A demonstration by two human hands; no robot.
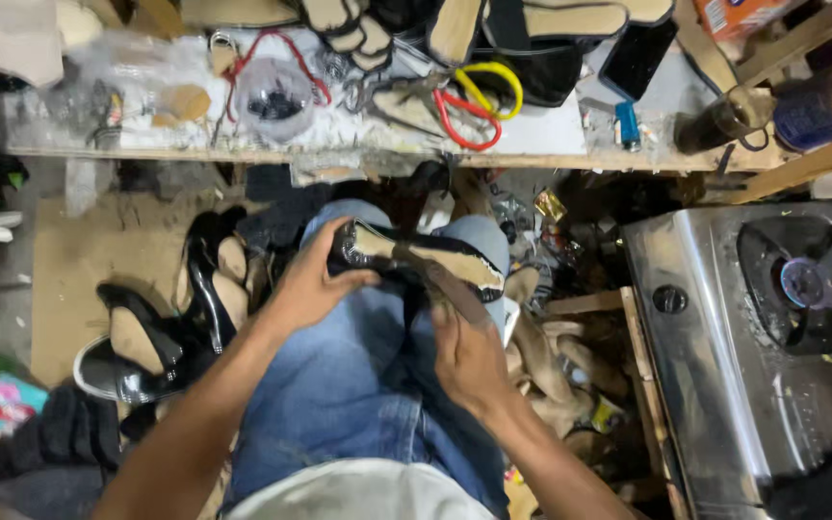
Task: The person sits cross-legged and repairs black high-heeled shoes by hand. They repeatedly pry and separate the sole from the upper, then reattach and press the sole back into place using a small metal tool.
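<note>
Shoe (416,258) lies sole-up across the person's denim lap, at the centre of the view; left hand (312,284) closes its grip round the heel end at about nine o'clock, seemingly to steady it; right hand (467,354) comes in from five o'clock, its grip shut on a dark, flat tool or strip (450,287) pressed against the pale insole, though what exactly that is I cannot tell; the lap appears to serve as a rest because the wooden surface (532,159) at twelve o'clock is crowded with red and yellow scissors (469,106), a plastic container (272,96) and cut soles; black high heels (180,308) pile on the floor at nine o'clock; a steel gas stove (724,337) sits close at three o'clock, hemming in the right elbow.
</note>
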